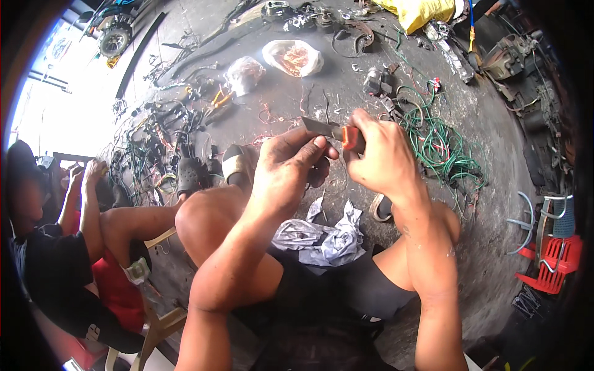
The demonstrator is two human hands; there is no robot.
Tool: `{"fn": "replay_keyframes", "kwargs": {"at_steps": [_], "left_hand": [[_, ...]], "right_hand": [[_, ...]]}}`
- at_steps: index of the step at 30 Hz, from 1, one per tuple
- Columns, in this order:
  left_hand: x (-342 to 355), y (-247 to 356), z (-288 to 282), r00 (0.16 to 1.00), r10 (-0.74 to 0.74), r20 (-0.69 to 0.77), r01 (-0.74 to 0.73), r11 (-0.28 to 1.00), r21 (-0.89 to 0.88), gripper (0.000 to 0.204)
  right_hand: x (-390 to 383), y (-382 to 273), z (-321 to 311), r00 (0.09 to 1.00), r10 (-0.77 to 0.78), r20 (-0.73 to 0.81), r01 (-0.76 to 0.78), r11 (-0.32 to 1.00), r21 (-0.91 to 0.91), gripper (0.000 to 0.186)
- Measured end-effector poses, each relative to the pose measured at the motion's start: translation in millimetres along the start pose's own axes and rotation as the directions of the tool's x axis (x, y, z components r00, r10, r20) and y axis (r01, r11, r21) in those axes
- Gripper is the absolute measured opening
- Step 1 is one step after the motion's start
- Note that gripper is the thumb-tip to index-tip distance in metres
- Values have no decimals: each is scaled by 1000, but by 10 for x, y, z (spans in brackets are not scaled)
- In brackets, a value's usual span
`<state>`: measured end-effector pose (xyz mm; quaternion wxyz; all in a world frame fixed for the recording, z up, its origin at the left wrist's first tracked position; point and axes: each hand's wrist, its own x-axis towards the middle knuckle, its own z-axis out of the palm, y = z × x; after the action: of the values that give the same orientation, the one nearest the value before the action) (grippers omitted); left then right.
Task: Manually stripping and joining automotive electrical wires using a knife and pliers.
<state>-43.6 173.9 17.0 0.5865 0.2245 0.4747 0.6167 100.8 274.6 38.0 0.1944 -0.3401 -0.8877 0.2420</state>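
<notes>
Stained grey floor (pixel 473 111), white glare (pixel 68 93) at left

The one view looks steeply down from the wearer's head, upright and fisheye-wide. The left hand (pixel 281 164) and right hand (pixel 387 154) are close, mid-frame; forearms (pixel 219 281) enter at the lower edge; the floor (pixel 504 139) recedes toward the top.

The right hand (pixel 385 151) grips an orange-handled knife with a flat grey blade (pixel 318 127); the left hand (pixel 284 167) curls close beside it. Tangled green wires (pixel 440 150) and an open white plastic bag of copper-coloured strands (pixel 296 59) lie beyond.
</notes>
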Motion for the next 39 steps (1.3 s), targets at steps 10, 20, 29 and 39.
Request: {"fn": "replay_keyframes", "kwargs": {"at_steps": [10, 20, 29, 39], "left_hand": [[-43, -39, 53, 972, 229, -53, -193, 907, 374, 15], [-125, 64, 95, 993, 98, -64, -99, 995, -18, 26], [-89, 107, 59, 995, -81, 49, 90, 969, -232, 29], [-91, 84, 84, 994, 17, 105, 10, 968, -249, 31]], "right_hand": [[62, 25, 44, 998, 51, 43, -41, 978, -203, 11], [190, 449, -269, 861, 235, -450, -411, 844, -345, 13], [-22, 216, -216, 982, -47, -183, 27, 993, -113, 13], [-92, 100, -133, 989, -150, -18, 144, 972, -188, 27]]}}
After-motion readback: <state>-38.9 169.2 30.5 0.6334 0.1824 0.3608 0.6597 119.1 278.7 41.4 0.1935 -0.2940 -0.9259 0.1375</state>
